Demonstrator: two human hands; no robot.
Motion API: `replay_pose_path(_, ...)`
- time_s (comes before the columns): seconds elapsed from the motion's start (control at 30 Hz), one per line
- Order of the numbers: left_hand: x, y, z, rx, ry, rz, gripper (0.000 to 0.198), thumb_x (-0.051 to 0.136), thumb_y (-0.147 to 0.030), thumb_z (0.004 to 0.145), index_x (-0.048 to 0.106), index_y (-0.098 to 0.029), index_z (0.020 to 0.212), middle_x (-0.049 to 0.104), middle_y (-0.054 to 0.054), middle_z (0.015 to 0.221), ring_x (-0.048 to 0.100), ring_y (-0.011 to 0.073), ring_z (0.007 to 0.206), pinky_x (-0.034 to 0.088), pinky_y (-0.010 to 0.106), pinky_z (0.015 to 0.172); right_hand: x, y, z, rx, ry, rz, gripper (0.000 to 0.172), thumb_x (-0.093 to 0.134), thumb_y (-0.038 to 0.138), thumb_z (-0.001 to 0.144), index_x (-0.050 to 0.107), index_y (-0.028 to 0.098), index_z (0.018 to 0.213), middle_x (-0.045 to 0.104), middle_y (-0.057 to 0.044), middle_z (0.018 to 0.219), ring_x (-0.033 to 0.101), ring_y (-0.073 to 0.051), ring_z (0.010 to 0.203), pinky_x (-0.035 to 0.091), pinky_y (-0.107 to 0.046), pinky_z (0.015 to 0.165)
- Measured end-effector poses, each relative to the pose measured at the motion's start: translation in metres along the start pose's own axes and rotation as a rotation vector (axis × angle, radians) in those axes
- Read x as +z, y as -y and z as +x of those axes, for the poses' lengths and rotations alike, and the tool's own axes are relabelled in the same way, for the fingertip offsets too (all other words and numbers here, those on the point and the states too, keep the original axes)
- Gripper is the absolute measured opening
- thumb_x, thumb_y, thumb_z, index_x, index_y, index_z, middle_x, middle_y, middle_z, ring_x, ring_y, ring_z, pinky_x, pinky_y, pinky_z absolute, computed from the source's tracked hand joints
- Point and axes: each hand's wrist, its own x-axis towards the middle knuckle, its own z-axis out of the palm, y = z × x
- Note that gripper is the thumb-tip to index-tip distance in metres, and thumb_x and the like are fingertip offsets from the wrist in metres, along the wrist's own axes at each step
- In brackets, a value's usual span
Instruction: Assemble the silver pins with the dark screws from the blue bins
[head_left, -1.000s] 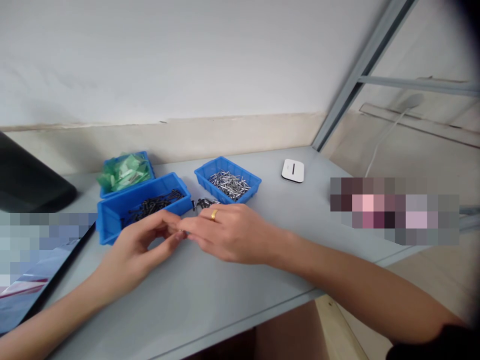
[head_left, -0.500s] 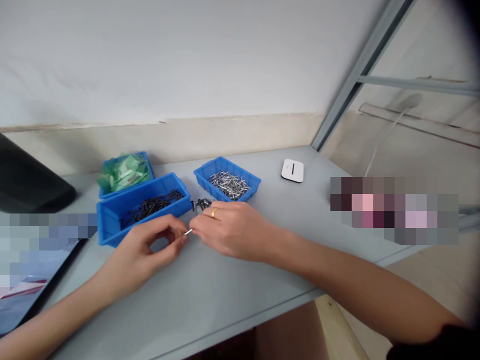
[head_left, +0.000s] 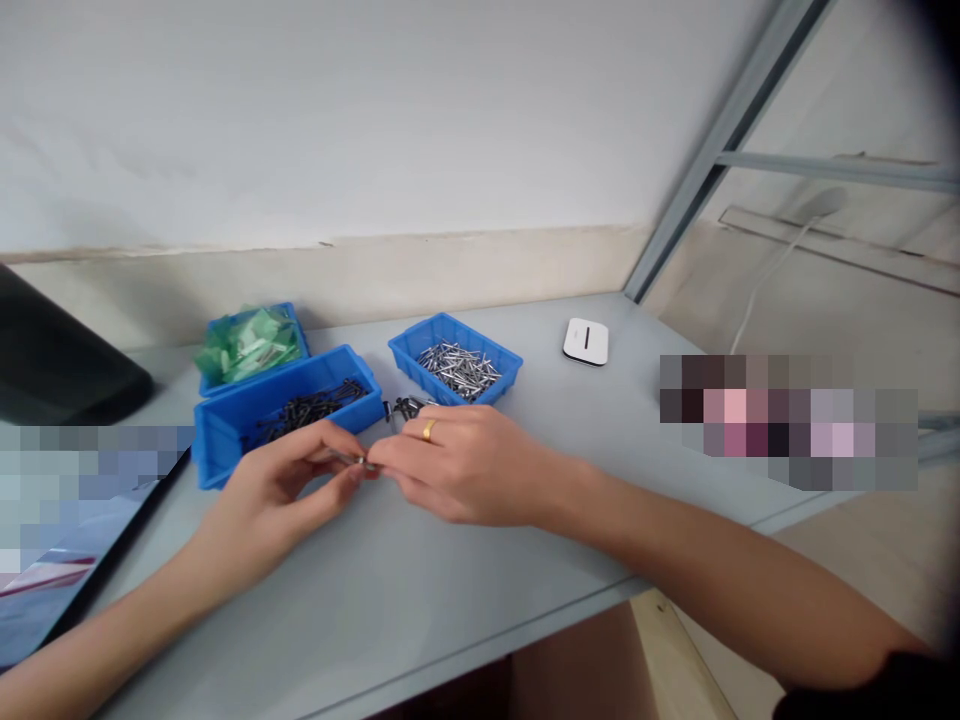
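Note:
My left hand (head_left: 289, 490) is closed in a pinch, thumb against fingertips, on a thin metal pin (head_left: 346, 457). My right hand (head_left: 457, 460), wearing a gold ring, meets it fingertip to fingertip and pinches the pin's other end; what else its fingers cover is hidden. Just behind the hands is a blue bin (head_left: 214, 440) of black screw-like parts (head_left: 311, 408). A second blue bin (head_left: 405, 350) holds many silver pins (head_left: 461, 370). Between the bins, a small pile of dark and silver pieces (head_left: 409, 407) lies on the table, partly covered by my right hand.
Green plastic bags (head_left: 255, 345) fill another blue bin (head_left: 300, 335) at the back left. A white square device (head_left: 586, 341) sits toward the right. A dark object (head_left: 60, 360) stands at the far left, and a grey metal post (head_left: 705, 190) rises at the table's (head_left: 420, 600) back corner.
My hands have come closer together, with the right fingertips shifting slightly left to meet the left ones. The pin now reaches back between my left fingers. The bins have not moved.

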Motion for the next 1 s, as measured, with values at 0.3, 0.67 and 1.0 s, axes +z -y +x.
replay_pose_path(0.3,0.000,0.008,0.000,0.089,0.035,0.138,0.016,0.057,-0.031,0.089,0.068,-0.022,0.083,0.070,0.000,0.076,0.061,0.0157,0.069,0.050,0.023,0.062,0.000,-0.003,0.000,-0.012,0.006,-0.069,0.028,0.036,0.022,0.103,0.063,0.017,0.096,0.061,0.000,0.077,0.055,-0.013,0.075,0.040,-0.027,0.072)
replay_pose_path(0.67,0.002,0.006,-0.002,0.067,-0.071,0.320,0.023,0.057,-0.042,0.088,0.070,-0.024,0.083,0.073,-0.001,0.076,0.065,0.0171,0.066,0.048,0.019,0.050,-0.003,-0.011,-0.001,0.063,0.086,-0.133,0.026,0.038,0.012,0.099,0.056,0.016,0.081,0.054,-0.001,0.075,0.046,-0.014,0.073,0.037,-0.026,0.070)
replay_pose_path(1.0,0.001,0.002,0.000,0.080,-0.123,0.363,0.026,0.054,-0.044,0.090,0.069,-0.024,0.084,0.074,-0.002,0.075,0.065,0.0170,0.064,0.050,0.019,0.052,-0.010,-0.010,0.003,0.137,0.076,0.038,0.026,0.037,0.020,0.101,0.062,0.014,0.104,0.065,-0.007,0.095,0.056,-0.017,0.092,0.043,-0.028,0.081)
